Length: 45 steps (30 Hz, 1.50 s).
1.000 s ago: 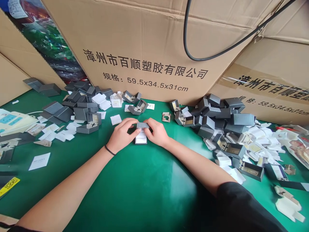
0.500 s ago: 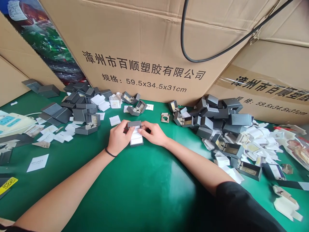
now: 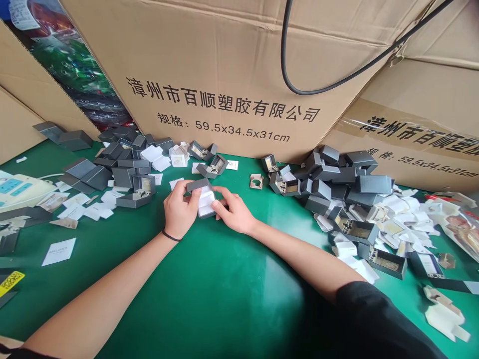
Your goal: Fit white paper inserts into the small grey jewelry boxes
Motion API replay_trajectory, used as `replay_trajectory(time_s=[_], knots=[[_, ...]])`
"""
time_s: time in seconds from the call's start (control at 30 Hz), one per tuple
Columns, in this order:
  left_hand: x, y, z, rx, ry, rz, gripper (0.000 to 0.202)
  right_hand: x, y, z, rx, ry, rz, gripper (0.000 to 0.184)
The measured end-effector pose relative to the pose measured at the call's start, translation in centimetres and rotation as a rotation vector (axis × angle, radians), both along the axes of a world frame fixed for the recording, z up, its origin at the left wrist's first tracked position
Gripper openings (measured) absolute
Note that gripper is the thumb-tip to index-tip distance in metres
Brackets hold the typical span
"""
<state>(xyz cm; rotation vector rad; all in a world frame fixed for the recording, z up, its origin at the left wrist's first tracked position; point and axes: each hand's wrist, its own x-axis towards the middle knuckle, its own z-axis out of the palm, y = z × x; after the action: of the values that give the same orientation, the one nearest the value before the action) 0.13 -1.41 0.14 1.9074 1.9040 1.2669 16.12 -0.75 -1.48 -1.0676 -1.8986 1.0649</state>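
A small dark grey hinged box [image 3: 206,207] with a white lining is held tilted above the green tabletop, its lid raised. My left hand [image 3: 181,209] grips it from the left, with the thumb on the inside of the lid. From the right, my right hand [image 3: 235,212] holds the box's lower edge, thumb on the white lining and fingers behind. Beyond my hands lie other open grey boxes [image 3: 213,167]. A white paper card [image 3: 176,183] is partly hidden behind my left hand.
Piles of grey boxes [image 3: 123,164] and white slips lie to the left; a larger pile of boxes [image 3: 339,174] and papers [image 3: 396,219] is on the right. A big cardboard carton [image 3: 209,60] stands at the back, with a black cable [image 3: 299,92] hanging before it. A power strip [image 3: 22,192] sits far left.
The box has turned and tilted in my hands, shifting slightly left. My right hand has slid down from near the lid to the box's lower part.
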Motion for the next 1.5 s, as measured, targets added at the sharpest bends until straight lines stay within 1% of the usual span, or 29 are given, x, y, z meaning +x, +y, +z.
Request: replay_trajectory(time_s=[0.1, 0.17, 0.3, 0.5, 0.57, 0.73, 0.87, 0.97, 1.07, 1.2, 1.27, 1.33, 1.43, 1.5], knots=[[0.3, -0.2, 0.1, 0.023, -0.023, -0.045, 0.024, -0.3, -0.2, 0.1, -0.009, -0.008, -0.02, 0.037], [0.4, -0.3, 0.1, 0.024, -0.017, -0.069, 0.023, -0.3, -0.2, 0.2, -0.028, 0.013, -0.063, 0.032], [0.3, -0.2, -0.3, 0.003, 0.024, -0.111, 0.023, -0.1, 0.1, 0.2, -0.047, 0.037, -0.144, 0.031], [0.0, 0.0, -1.0, 0.031, 0.086, -0.205, 0.033, 0.3, 0.2, 0.3, -0.003, -0.063, -0.183, 0.029], [0.0, 0.0, -0.8, 0.025, 0.109, -0.228, 0.035, 0.4, 0.3, 0.3, 0.012, -0.097, -0.184, 0.029], [-0.1, -0.1, -0.3, 0.021, 0.161, -0.249, 0.031, 0.4, 0.3, 0.2, 0.012, -0.111, -0.174, 0.031], [-0.2, -0.2, -0.5, 0.061, 0.191, -0.285, 0.033, 0.4, 0.2, 0.3, 0.014, -0.117, -0.185, 0.032], [-0.1, -0.2, -0.6, 0.073, 0.202, -0.317, 0.033, 0.4, 0.2, 0.5, 0.027, -0.127, -0.178, 0.026], [-0.2, -0.1, -0.4, 0.0, 0.159, -0.349, 0.032, 0.5, 0.3, 0.7, 0.022, -0.142, -0.186, 0.024], [-0.3, 0.1, 0.0, -0.124, 0.038, -0.455, 0.03, 0.7, 0.6, 0.4, 0.011, -0.093, -0.2, 0.03], [-0.3, 0.1, 0.1, -0.153, -0.028, -0.492, 0.035, 0.7, 0.7, 0.2, 0.03, -0.037, -0.252, 0.034], [-0.3, 0.0, 0.1, -0.191, -0.102, -0.51, 0.04, 0.8, 0.8, 0.0, 0.065, 0.01, -0.298, 0.032], [-0.1, -0.3, 0.5, -0.312, -0.211, -0.527, 0.048, 0.9, 0.7, -0.1, 0.107, -0.004, -0.313, 0.027], [-0.1, -0.4, 0.8, -0.421, -0.276, -0.563, 0.054, 0.9, 0.6, -0.1, 0.121, -0.038, -0.31, 0.023]])
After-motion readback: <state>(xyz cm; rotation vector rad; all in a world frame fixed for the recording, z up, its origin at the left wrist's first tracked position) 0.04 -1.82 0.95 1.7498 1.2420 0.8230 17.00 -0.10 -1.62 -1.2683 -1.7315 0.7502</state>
